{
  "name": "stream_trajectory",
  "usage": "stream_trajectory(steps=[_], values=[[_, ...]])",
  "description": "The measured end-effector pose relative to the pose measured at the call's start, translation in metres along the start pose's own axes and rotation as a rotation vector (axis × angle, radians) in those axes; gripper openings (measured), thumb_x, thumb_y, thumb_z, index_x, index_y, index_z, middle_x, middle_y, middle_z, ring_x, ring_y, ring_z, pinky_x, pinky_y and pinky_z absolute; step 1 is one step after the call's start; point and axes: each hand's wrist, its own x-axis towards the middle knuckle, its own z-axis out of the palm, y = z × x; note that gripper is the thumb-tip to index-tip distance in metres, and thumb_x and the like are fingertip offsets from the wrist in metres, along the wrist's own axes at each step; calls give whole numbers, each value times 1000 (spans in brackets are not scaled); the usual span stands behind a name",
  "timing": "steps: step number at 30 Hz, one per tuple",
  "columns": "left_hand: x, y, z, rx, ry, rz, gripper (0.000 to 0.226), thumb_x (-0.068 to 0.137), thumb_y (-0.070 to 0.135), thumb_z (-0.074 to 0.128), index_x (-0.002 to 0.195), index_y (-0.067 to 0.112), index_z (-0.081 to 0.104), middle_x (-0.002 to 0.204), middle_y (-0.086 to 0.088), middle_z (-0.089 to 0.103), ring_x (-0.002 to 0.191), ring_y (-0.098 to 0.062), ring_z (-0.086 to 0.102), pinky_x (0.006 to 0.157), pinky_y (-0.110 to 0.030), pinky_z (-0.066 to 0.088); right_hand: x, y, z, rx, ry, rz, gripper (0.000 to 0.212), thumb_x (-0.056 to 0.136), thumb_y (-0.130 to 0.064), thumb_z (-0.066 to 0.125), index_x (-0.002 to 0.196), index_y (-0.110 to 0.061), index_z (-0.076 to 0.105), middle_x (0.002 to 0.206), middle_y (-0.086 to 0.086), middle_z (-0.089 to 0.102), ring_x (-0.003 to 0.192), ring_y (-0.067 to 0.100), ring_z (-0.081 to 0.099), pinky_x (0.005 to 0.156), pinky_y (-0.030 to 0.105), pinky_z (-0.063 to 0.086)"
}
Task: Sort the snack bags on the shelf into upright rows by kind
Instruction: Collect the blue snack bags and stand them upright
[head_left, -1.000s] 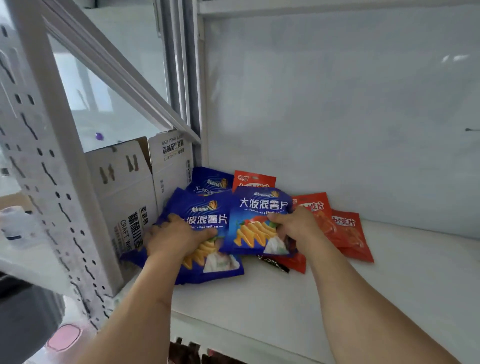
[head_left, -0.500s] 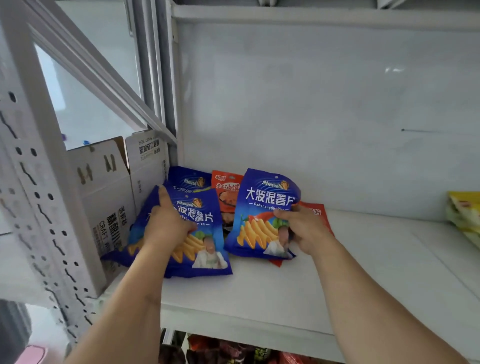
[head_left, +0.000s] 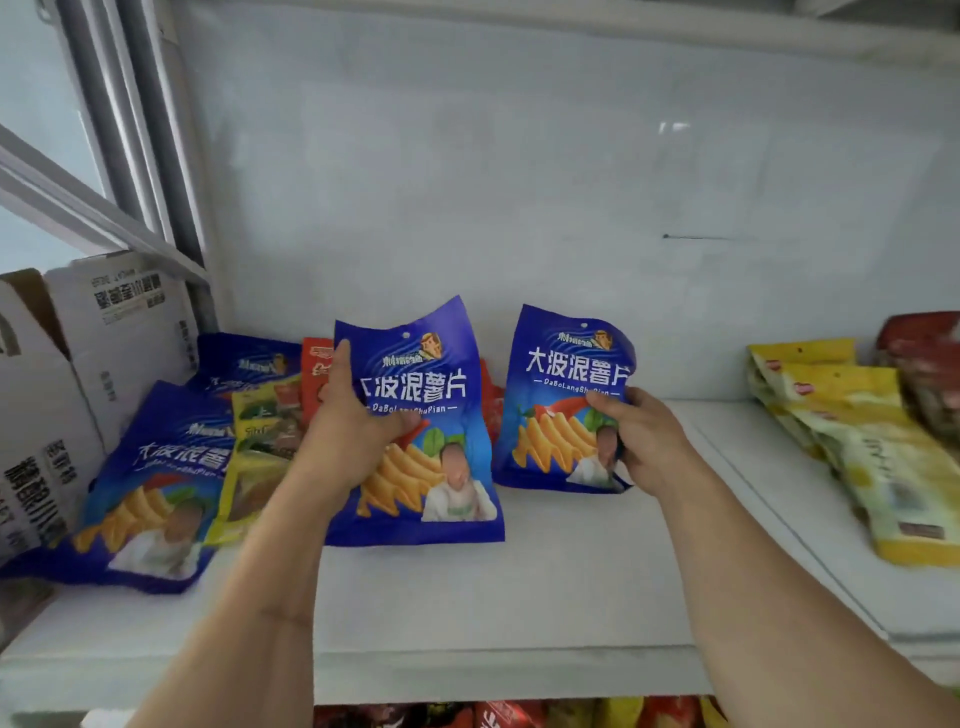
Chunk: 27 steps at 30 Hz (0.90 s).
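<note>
I see my left hand (head_left: 347, 435) gripping one upright blue chip bag (head_left: 415, 431), my right hand (head_left: 641, 436) pinching another blue bag (head_left: 561, 400).

The blue bag at center (head_left: 415, 426) reads 大波浪薯片, its first character partly covered, with "DaBoLangShuPian" in small white letters beneath. The blue bag to the right (head_left: 563, 400) carries the same 大波浪薯片 and the same romanized line, partly hidden. The blue bag lying at left (head_left: 150, 478) shows what looks like the same title, blurred. The cardboard box (head_left: 78, 374) bears dark Chinese print, too blurred to read.
</note>
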Motion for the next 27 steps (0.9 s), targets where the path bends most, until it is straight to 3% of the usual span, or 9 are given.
stream_trajectory(steps=[2, 5, 8, 12, 15, 19, 21, 24, 27], values=[[3, 12, 29, -10, -50, 17, 108, 82, 16, 81, 159, 34, 7, 117, 17, 55, 97, -8, 58, 80, -26, 47, 9, -2, -28, -15, 39, -9, 33, 89, -21, 73, 115, -4, 59, 68, 17, 66, 65, 35, 58, 64, 41, 51], [6, 25, 77, -2, -115, 39, 104, 81, 18, 82, 158, 33, 14, 121, 13, 57, 87, 7, 56, 65, -13, 43, 30, -4, -73, -57, 72, 4, 30, 90, -23, 72, 111, -6, 59, 60, 14, 61, 50, 30, 52, 57, 35, 46], [7, 37, 129, 27, -153, 25, 100, 82, 23, 81, 158, 30, 17, 120, 12, 53, 94, -5, 57, 65, -14, 43, 53, -4, -116, -87, 92, 12, 30, 89, -27, 73, 110, -9, 60, 64, 13, 64, 41, 19, 51, 48, 28, 43], [10, 51, 191, 102, -182, 7, 96, 84, 29, 80, 158, 30, 18, 114, 14, 49, 98, -8, 55, 74, -23, 48, 88, -2, -160, -72, 102, 27, 35, 83, -26, 80, 109, -14, 62, 88, 7, 77, 71, 21, 75, 62, 33, 56], [10, 61, 227, 147, -208, -3, 94, 85, 27, 78, 158, 31, 19, 99, 22, 49, 82, 3, 54, 64, -15, 44, 112, 1, -182, -80, 78, 45, 40, 80, -24, 82, 113, -13, 62, 96, 9, 78, 80, 27, 76, 70, 39, 59], [7, 67, 262, 192, -230, -30, 89, 89, 25, 75, 158, 28, 19, 106, 16, 51, 81, 5, 52, 62, -13, 42, 130, 12, -192, -47, 29, 116, 39, 81, -19, 82, 113, -10, 61, 98, 13, 77, 85, 31, 76, 70, 40, 59], [7, 70, 274, 218, -240, -30, 86, 91, 24, 73, 158, 27, 19, 99, 19, 51, 79, 6, 52, 60, -13, 42, 136, 14, -193, -36, 12, 136, 37, 83, -15, 80, 112, -7, 60, 96, 15, 76, 78, 28, 76, 65, 38, 60], [10, 72, 287, 230, -266, -29, 79, 91, 20, 72, 155, 23, 25, 91, 25, 48, 79, 5, 54, 60, -12, 43, 144, 11, -196, -43, 12, 137, 22, 87, -10, 75, 103, -7, 59, 83, 13, 72, 47, 13, 68, 39, 21, 48], [13, 70, 300, 239, -309, -49, 81, 90, 19, 73, 155, 22, 26, 93, 22, 51, 82, 4, 56, 62, -12, 44, 151, 11, -202, -89, 6, 114, 31, 83, -20, 79, 106, -9, 62, 75, 9, 74, 51, 13, 69, 42, 23, 50]])
